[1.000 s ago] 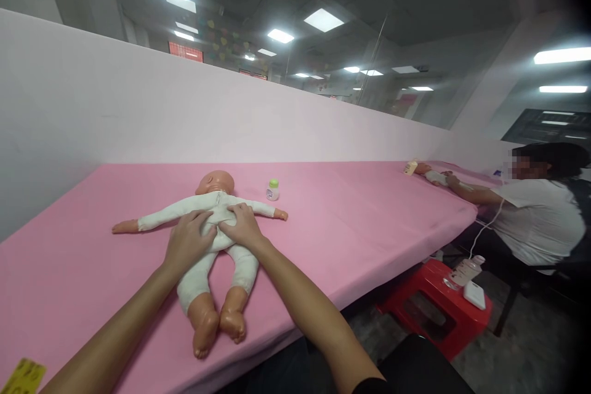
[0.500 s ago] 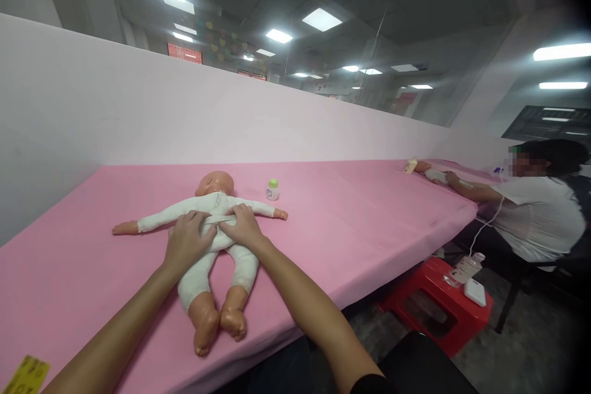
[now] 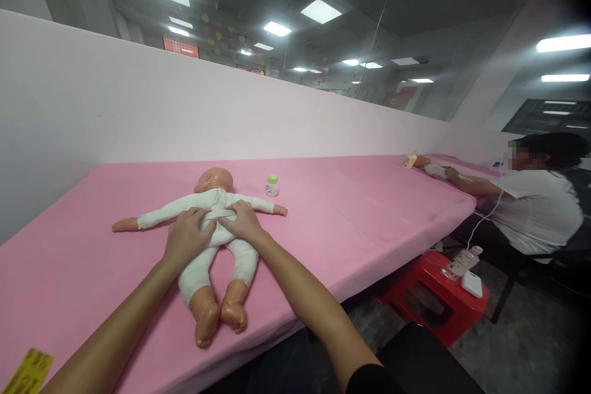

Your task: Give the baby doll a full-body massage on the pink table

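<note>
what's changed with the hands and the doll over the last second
Very little. Both hands, left hand and right hand, stay pressed on the doll, their fingers bunching its white suit slightly higher. Doll and small bottle have not moved on the pink table.

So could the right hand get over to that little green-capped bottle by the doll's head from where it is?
Probably yes. The right hand lies on the doll, and the small bottle stands on the pink table just beyond the doll's outstretched arm. Nothing else lies between them; the hand would only pass over that arm.
</note>
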`<state>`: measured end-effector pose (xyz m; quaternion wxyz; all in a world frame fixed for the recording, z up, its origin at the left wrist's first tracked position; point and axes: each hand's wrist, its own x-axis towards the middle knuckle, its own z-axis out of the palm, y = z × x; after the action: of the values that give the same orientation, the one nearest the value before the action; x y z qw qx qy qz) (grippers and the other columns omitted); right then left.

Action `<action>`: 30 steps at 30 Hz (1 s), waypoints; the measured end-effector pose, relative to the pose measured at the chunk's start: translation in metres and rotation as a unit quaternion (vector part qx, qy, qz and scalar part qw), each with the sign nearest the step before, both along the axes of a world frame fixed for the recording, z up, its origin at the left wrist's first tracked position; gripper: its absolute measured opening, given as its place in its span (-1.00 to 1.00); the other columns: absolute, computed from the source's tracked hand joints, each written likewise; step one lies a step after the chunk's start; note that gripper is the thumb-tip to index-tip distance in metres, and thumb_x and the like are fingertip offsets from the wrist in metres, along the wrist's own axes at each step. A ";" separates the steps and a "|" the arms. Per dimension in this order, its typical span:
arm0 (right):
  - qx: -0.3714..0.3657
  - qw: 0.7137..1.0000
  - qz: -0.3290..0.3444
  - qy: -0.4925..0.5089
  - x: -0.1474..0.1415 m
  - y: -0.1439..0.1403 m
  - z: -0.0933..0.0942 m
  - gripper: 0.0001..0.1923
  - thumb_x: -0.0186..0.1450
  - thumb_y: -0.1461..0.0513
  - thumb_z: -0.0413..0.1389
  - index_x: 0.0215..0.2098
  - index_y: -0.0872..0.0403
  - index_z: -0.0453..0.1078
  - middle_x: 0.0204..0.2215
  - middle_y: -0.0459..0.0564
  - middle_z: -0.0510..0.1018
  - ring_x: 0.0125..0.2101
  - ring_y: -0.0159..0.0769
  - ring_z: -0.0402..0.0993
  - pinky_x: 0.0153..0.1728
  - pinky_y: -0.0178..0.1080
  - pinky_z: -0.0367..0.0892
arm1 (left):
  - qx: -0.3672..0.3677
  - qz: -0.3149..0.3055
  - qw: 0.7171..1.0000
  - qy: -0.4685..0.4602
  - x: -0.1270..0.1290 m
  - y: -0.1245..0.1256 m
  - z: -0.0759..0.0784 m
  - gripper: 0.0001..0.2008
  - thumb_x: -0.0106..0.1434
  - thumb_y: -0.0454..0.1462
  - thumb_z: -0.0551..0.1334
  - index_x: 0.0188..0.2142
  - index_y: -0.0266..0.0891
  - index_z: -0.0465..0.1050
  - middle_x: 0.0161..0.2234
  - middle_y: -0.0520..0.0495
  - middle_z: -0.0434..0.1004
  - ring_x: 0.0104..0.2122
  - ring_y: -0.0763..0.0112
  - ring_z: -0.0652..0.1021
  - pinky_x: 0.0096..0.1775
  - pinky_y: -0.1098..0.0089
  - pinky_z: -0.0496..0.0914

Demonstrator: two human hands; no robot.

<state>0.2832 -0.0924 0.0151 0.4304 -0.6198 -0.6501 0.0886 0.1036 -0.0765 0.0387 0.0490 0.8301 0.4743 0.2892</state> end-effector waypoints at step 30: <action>0.008 1.000 -0.015 0.008 -0.003 -0.003 0.000 -0.57 0.23 0.11 0.33 0.05 -0.02 0.48 0.02 0.09 0.49 0.16 -0.08 0.38 0.22 -0.12 0.33 | 0.049 0.012 0.999 -0.011 0.003 0.004 -0.007 -0.63 0.30 -0.10 0.13 -0.04 -0.24 0.53 -0.03 -0.23 0.61 0.03 -0.06 0.52 0.04 0.04 0.36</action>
<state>0.2806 -0.0951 0.0153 0.4418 -0.6252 -0.6381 0.0822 0.1066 -0.0720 0.0318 0.0100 0.8224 0.4695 0.3212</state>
